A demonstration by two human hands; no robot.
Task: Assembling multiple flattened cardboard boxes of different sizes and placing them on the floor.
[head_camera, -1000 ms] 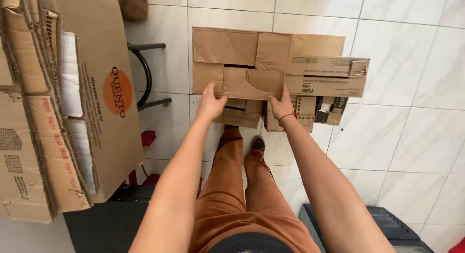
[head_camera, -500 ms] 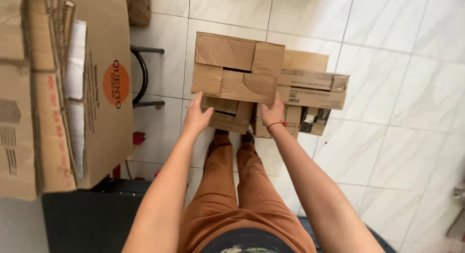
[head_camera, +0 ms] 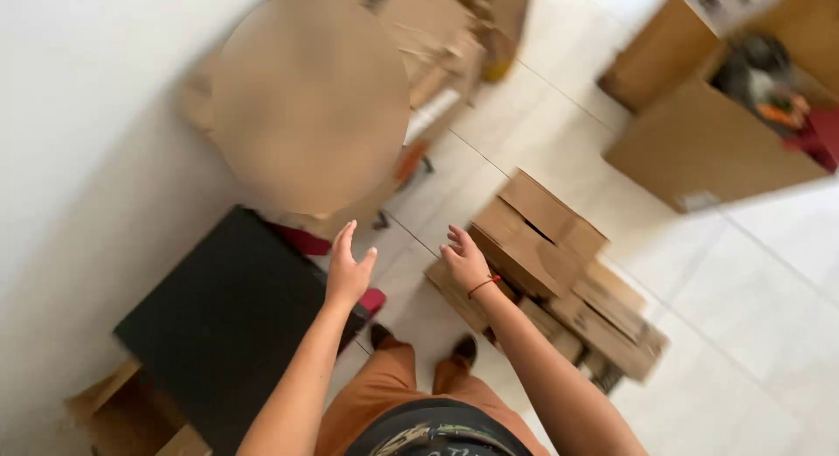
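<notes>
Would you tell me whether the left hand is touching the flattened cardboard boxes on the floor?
Apart. The head view shows the left hand open in the air, with bare tile between it and the cardboard boxes.

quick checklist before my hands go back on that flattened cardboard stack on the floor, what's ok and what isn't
1. Left hand free: ok, open and empty, fingers spread above the floor.
2. Right hand free: ok, open, holding nothing, just beside the stack's near edge.
3. Flattened cardboard stack settled: ok, it lies on the tiled floor, pieces fanned unevenly.
4. Feet clear of the stack: cannot tell, the shoes stand right by its near corner.
5. Room on the left side: not ok, a black box sits close under the left arm.
6. Clear view: not ok, the picture is motion blurred.
</notes>
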